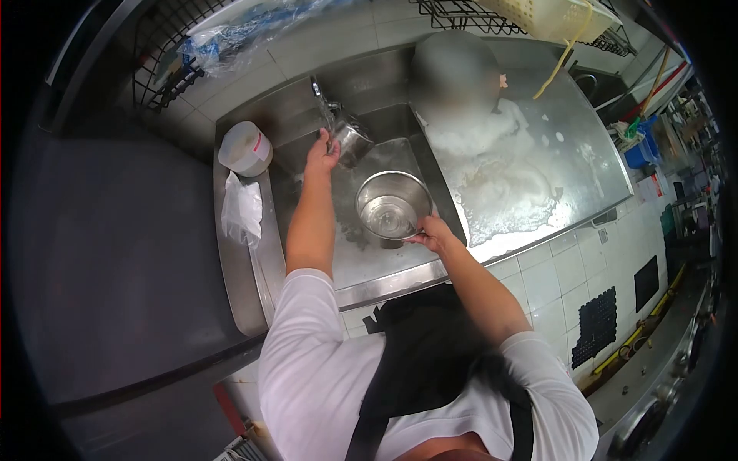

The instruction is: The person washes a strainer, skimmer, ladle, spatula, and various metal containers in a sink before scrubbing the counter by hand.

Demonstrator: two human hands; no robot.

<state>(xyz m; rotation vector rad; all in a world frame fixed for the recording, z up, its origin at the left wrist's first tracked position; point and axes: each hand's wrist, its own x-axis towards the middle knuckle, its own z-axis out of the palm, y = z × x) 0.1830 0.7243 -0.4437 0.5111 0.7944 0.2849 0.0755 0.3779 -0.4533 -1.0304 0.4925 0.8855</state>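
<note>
Steel sink (392, 286) as work area. Right hand (432, 233) grips rim of round metal bowl (393, 201), just left of hand. Left hand (324, 151) holds tilted metal container (354, 138) to its right; faucet (316, 87) just beyond. White tub (244, 150) farther left; foamy counter (592, 165) right of right hand.

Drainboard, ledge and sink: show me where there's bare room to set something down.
Widest: the drainboard, mostly bare between the suds and its right edge. The left ledge has a narrow strip nearer than the bag; bag and tub crowd its far end. The sink is crowded by pot, cup, left hand and right hand.
</note>
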